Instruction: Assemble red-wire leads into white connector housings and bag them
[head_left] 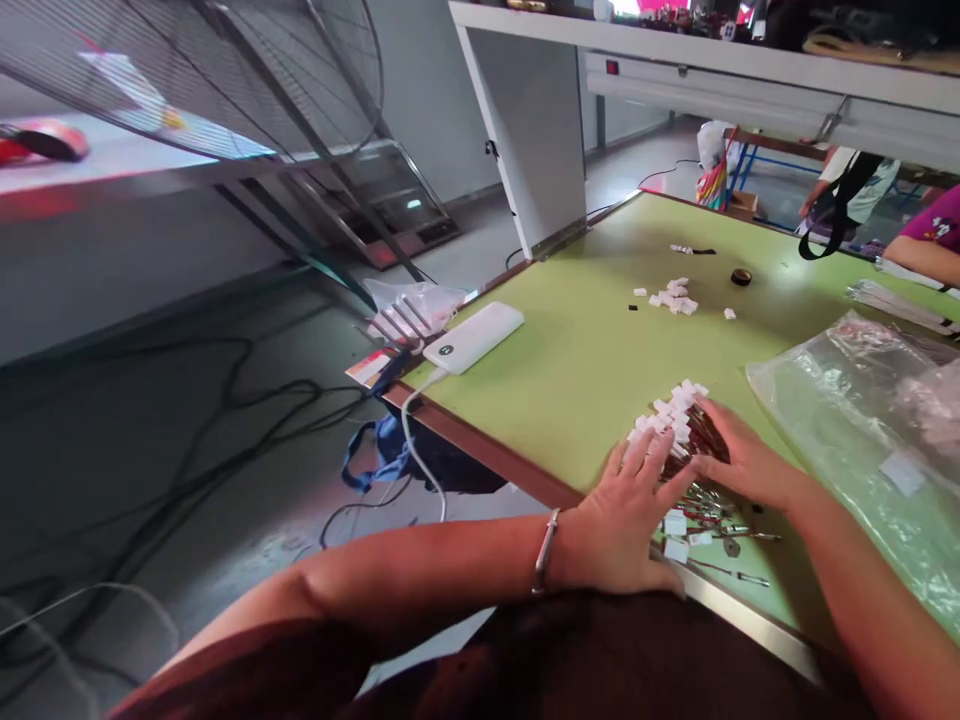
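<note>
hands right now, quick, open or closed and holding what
Left hand: open, fingers spread flat on the bundle of white connectors and wires.
Right hand: open, cupped against the same bundle, not gripping it.

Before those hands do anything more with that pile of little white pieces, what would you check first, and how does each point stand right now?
1. Both hands on the pile: ok. Left hand and right hand flank the white connectors.
2. Pile clear of the table edge: ok.
3. Loose wires near the front edge: not ok, scattered.
4. Plastic bag clear of the hands: ok, beside the right arm.
5. Power bank overhanging the corner: cannot tell.
</note>
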